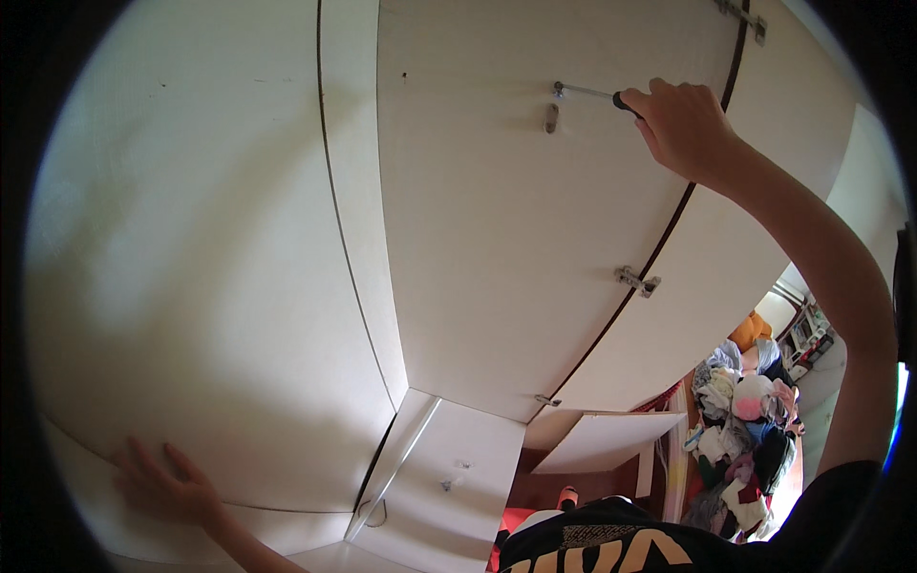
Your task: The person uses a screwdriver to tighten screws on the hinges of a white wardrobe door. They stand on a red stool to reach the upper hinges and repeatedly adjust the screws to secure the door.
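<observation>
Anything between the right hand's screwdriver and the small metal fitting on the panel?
Nothing visible: the screwdriver reaches from the right hand to the metal fitting, with only bare panel behind its shaft.

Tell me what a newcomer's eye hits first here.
Probably the right hand at upper right, gripping a screwdriver whose thin shaft points left to a small metal fitting on the pale board. Next, the heap of clothes at lower right, a busy patch of mixed colours. Then the open left hand at lower left, by a white panel; whether it touches is hard to tell.
</observation>
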Tool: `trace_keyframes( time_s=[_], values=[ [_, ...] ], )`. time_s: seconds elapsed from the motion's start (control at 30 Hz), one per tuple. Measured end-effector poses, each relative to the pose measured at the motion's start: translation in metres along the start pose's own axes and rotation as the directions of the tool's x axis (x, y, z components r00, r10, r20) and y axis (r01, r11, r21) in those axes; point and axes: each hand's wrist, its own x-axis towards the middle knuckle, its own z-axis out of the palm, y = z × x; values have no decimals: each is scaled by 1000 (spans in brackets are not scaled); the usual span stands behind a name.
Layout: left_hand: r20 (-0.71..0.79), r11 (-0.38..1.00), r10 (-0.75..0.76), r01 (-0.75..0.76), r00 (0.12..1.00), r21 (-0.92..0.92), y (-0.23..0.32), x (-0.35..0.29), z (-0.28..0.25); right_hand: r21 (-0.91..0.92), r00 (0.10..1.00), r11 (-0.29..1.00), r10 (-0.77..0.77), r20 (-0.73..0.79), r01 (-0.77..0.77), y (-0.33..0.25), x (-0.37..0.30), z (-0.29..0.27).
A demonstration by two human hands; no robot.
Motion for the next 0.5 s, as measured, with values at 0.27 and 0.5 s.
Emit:
trace_keyframes(
  time_s=[0.27, 0.5],
  values=[
    [37, 996, 66, -68, 997, 60, -18, -8, 6, -237, 970, 946, -186, 156, 219, -30, 24, -17],
    [-57, 999, 23, -21, 998, 45, 1, -8, 7, -325, 901, 912, -95, 423, 249, -56, 57, -37]
  ],
)
